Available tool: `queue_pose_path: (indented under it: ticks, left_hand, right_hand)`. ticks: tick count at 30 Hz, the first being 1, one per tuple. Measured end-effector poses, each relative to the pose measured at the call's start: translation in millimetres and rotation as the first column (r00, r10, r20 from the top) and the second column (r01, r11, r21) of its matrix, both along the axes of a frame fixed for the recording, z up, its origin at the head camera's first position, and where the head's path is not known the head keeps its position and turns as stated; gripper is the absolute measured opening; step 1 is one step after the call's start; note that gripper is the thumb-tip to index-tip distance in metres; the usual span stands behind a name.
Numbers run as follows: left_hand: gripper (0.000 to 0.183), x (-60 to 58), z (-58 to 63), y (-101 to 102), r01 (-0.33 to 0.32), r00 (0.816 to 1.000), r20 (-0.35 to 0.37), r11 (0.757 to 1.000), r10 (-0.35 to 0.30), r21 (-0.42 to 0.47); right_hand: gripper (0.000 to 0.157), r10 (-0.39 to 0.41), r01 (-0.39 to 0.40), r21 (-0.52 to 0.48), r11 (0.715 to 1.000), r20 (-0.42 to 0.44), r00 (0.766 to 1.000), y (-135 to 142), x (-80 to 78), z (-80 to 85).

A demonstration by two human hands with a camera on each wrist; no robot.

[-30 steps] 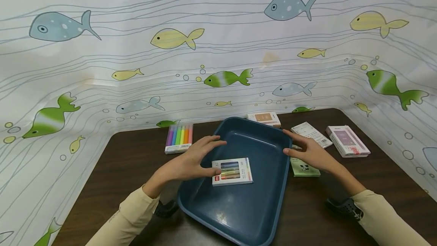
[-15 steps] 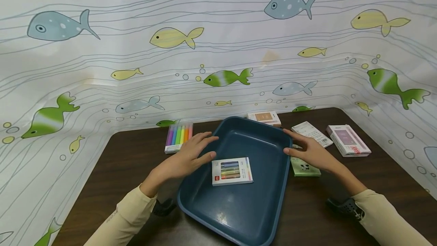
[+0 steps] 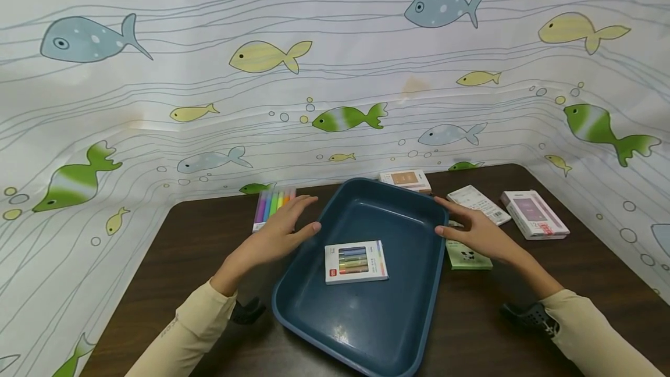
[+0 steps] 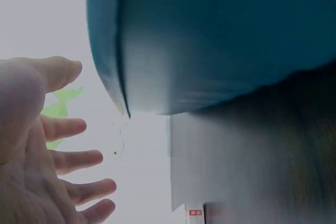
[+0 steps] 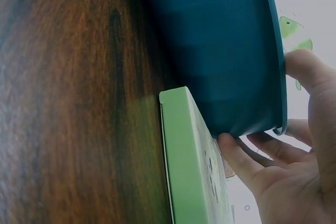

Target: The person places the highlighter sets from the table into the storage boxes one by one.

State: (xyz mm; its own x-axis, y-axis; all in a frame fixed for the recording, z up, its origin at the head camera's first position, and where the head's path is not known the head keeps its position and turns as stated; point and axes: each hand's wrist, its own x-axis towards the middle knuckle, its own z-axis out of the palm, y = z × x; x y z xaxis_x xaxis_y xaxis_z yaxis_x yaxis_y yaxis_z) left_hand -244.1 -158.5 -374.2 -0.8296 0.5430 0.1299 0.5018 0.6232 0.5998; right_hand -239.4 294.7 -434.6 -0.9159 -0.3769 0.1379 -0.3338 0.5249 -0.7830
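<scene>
A glossy, round-cornered blue tray [image 3: 387,319] slants across the lower centre; the spread left hand [image 3: 272,238] holds nothing, the right hand [image 3: 478,234] grips its upper-right corner.

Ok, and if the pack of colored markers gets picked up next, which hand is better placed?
Probably the left hand: it holds nothing and is right by the marker pack. The right hand touches the opposite side of the blue tray, so it would have to reach across.
</scene>
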Motion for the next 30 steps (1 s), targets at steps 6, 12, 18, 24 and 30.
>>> queue_pose_path:
  ticks: [6, 12, 18, 24, 30]
  left_hand:
    - [0.071, -5.0, -3.5, -5.8, -0.053, 0.999, 0.006, 0.998, 0.053, -0.016]
    - [0.071, -14.7, -8.0, -19.6, -0.11, 0.994, -0.035, 0.99, 0.107, -0.088]
    - [0.071, -23.9, -14.3, -31.4, -0.125, 0.992, -0.017, 0.985, 0.124, -0.123]
    - [0.072, -34.8, -24.7, -38.3, -0.174, 0.985, -0.032, 0.965, 0.172, -0.193]
    - [0.075, -46.5, -37.8, -51.4, -0.253, 0.967, -0.06, 0.935, 0.246, -0.248]
  right_hand:
    - [0.073, -0.006, 0.006, 0.007, 1.0, 0.004, 1.0, 0.0, 0.8, -0.7]
    - [0.074, -0.005, 0.005, 0.005, 1.0, 0.0, 1.0, 0.2, 0.4, -1.3]
    - [0.073, 0.007, -0.007, -0.014, 1.0, 0.005, 1.0, 2.4, 1.6, -1.4]
    - [0.073, 0.012, -0.012, -0.016, 1.0, 0.008, 1.0, 4.1, 1.3, -1.0]
    - [0.073, 0.018, -0.018, -0.03, 0.999, 0.013, 1.0, 3.9, -0.4, -0.7]
